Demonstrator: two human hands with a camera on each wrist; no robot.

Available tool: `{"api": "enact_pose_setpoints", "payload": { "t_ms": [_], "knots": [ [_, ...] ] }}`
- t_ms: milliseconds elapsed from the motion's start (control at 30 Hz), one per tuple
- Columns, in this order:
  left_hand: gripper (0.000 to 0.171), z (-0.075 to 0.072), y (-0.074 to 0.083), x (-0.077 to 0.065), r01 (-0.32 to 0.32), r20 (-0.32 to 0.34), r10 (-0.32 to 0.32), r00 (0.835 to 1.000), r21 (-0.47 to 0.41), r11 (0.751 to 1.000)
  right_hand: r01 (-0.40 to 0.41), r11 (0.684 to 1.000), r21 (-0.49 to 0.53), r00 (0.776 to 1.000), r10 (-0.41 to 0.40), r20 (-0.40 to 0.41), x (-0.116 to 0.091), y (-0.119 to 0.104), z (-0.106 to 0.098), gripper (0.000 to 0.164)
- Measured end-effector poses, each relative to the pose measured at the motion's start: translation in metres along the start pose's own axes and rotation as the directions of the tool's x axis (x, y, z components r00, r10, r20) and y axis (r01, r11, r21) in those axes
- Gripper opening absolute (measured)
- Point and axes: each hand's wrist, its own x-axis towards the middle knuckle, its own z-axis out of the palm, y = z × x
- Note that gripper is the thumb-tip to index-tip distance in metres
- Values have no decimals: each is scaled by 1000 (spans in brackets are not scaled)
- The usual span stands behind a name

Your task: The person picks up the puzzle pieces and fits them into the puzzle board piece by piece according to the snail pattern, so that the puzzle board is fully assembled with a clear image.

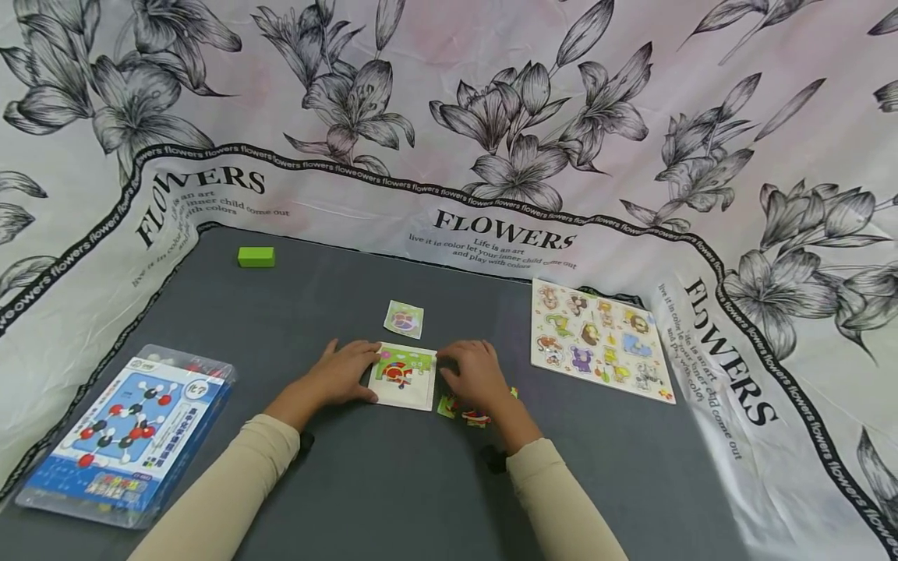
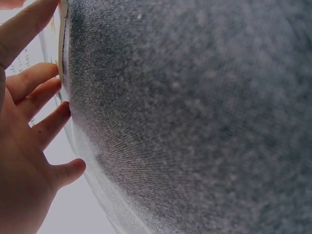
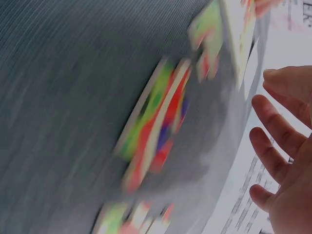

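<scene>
A small square jigsaw board [image 1: 410,398] lies on the dark table, its upper part filled with green and red picture pieces. My left hand [image 1: 341,374] rests along the board's left side, thumb near the lower corner; the left wrist view shows its fingers [image 2: 51,124] spread against the edge. At the board's right side is my right hand [image 1: 479,375], fingers near the upper corner. Nothing shows between its loosely bent fingers [image 3: 273,122] in the right wrist view. Loose jigsaw pieces [image 3: 156,122], blurred, lie beneath that hand, partly hidden in the head view.
Behind the board lies a small picture card [image 1: 403,319]. An animal puzzle board [image 1: 596,343] is at the right, a green block [image 1: 256,257] at the far left, and a boxed molecule model set [image 1: 126,436] at the near left. Flower-printed cloth [image 1: 393,202] borders the table.
</scene>
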Motion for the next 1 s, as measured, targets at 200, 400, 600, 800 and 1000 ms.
{"api": "enact_pose_setpoints", "payload": {
  "t_ms": [200,400,600,800,1000],
  "knots": [
    [75,3,0,2,-27,-26,27,999,6,1000,-57,998,-16,998,56,-23,-29,38,-12,25],
    [76,5,-2,1,-22,-41,22,999,0,1000,-103,995,13,992,104,-69,-56,68,-22,25],
    [76,7,-2,1,-35,-36,34,999,-12,999,-112,994,-2,992,112,-60,-74,85,-28,25],
    [75,7,-3,0,-33,-35,33,999,0,999,-103,994,-25,995,103,-2,-81,91,-26,27],
    [75,6,1,1,-35,-36,35,999,0,999,-108,993,-46,994,108,-14,-82,93,-27,25]
  ]
}}
